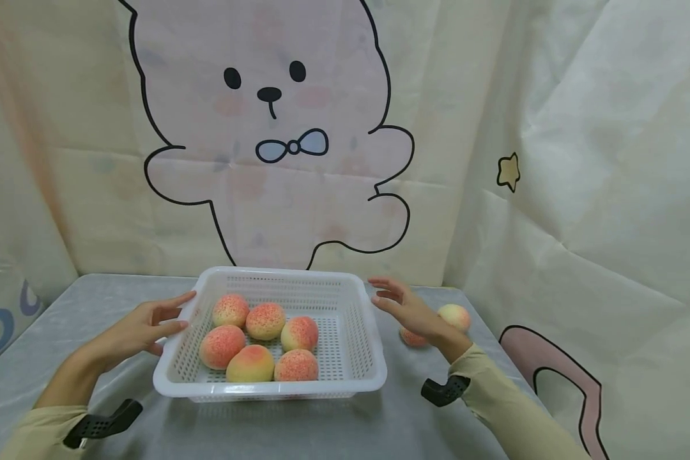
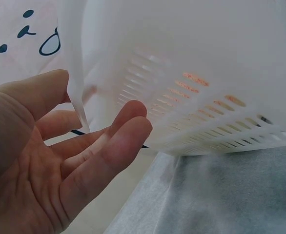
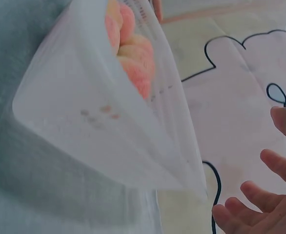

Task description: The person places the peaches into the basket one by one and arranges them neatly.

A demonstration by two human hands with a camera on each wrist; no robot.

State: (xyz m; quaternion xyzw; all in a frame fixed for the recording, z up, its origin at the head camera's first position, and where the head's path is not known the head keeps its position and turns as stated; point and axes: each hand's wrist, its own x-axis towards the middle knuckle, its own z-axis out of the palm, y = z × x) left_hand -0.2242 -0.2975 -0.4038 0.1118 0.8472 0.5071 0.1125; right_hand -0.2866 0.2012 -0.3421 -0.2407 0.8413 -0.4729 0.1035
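A white plastic basket [image 1: 345, 386] with slotted sides holds several fuzzy red-and-yellow peaches [image 1: 222, 347]. At its left rim is my left hand [image 1: 135, 329], fingertips right at the outer edge. The left wrist view shows the thumb [image 2: 50, 90] against the rim, while the other fingers reach below it, loosely bent. My right hand [image 1: 408, 313] hovers just beyond the basket's right rim, fingers spread and relaxed, holding nothing. From the right wrist, a gap shows between those fingertips and the basket wall [image 3: 79, 107].
Two more peaches lie on the grey-covered table to the right, a pale one [image 1: 455, 315] and a redder one [image 1: 412, 338], partly hidden by my right hand and wrist. Cream curtains with a cartoon bear [image 1: 293, 191] hang behind and beside the table [image 1: 178, 434].
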